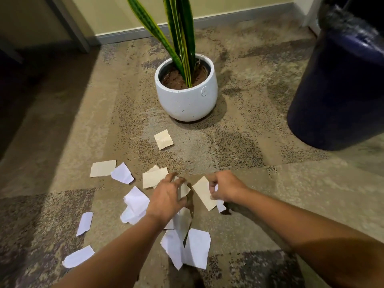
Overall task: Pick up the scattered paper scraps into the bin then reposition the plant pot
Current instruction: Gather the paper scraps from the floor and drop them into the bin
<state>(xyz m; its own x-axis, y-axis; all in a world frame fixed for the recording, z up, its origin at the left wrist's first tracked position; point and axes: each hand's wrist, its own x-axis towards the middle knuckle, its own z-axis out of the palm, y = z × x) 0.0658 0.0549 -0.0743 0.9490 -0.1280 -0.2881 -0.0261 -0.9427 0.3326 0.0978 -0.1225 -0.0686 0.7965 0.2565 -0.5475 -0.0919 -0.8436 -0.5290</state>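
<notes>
Paper scraps (195,248), white and beige, are lying scattered on the carpet (280,183) in the near half of the view, one sitting apart just in front of the pot (187,98). The left hand (166,198) is reaching down over the middle of the litter, its fingers bent and curling round a tan scrap (184,190), with white paper showing under the palm. The right hand (226,190) is working just beside it, fingers narrowly closed and pinching a beige scrap (204,193) together with a white scrap (220,205). Beyond the hands, the white pot is standing upright with a tall green plant (178,28) in brown soil. The dark blue bin (336,90) is standing at far right, well apart from the scraps.
</notes>
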